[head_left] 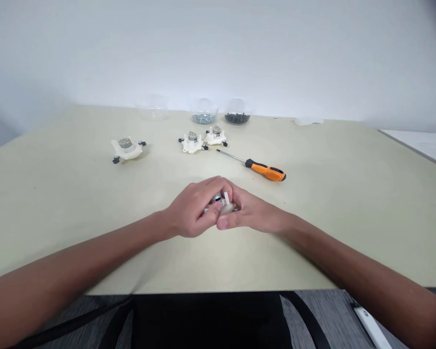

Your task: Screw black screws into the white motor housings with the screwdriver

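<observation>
- screwdriver (266,170): glossy orange-and-black plastic handle, shiny steel shaft
- motor housings (126,151): matt white plastic, dull metal tops (the handheld one too)
- bowls (203,110): smooth, clear plastic or glass
- counter (58,194): matt, smooth

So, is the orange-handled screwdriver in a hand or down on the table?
On the table: the orange-handled screwdriver lies on the tabletop, untouched, beyond the left hand and right hand.

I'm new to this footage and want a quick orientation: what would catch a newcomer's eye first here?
The left hand and right hand meet near the front of the table, closed around a small white part. Beyond them to the right lies an orange-and-black screwdriver, and farther back sit three white plastic housings.
</observation>
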### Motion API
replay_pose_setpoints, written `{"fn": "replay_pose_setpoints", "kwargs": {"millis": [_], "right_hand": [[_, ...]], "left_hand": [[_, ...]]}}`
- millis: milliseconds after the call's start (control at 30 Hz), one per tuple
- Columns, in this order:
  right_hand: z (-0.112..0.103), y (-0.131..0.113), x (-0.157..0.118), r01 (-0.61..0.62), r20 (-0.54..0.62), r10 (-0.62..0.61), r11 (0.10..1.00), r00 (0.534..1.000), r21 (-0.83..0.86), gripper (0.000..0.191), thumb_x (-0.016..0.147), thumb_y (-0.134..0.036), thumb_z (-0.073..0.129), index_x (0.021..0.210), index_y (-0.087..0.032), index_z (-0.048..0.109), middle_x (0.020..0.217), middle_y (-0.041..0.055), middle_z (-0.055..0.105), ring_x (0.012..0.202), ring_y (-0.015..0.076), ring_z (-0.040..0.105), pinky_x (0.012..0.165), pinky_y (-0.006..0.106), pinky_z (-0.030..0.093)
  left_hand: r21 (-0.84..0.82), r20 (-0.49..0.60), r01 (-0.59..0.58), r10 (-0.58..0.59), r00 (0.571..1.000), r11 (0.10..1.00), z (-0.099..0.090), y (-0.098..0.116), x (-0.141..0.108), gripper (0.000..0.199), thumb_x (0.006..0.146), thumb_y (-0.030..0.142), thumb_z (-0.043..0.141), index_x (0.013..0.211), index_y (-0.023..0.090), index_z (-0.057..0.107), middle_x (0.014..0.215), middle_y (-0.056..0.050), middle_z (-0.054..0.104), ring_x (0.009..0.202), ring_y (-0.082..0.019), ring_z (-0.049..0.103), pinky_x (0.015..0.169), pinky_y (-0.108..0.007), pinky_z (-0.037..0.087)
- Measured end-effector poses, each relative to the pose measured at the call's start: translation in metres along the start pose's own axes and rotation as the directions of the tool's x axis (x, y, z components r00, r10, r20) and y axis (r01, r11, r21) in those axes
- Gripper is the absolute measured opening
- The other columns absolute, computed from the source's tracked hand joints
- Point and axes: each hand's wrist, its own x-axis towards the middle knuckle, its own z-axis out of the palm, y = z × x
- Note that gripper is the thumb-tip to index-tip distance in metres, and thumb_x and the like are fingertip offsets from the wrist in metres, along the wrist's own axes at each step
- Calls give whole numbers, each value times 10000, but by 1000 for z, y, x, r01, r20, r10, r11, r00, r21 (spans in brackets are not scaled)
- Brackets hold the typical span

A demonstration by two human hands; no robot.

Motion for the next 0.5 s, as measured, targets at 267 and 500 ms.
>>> {"fn": "replay_pose_setpoints", "kwargs": {"millis": [267,500], "right_hand": [[-9,-1,2,-85,169,28,937,985,339,292,797,-196,669,977,-194,439,1035,17,504,968,112,541,941,339,450],[-20,3,-1,-142,294,15,898,956,417,376,828,-195,660,1150,-184,467,1219,64,478,1163,162,527,1105,455,343]], "left_hand": [[-207,-26,108,-116,993,972,-3,-8,-5,313,936,410,367,964,176,573,881,-83,630,712,-180,557,645,-329,435],[-360,-40,126,-150,988,924,-5,-6,-6,337,917,431,408,930,146,588,838,-87,626,669,-166,535,603,-301,396]]}}
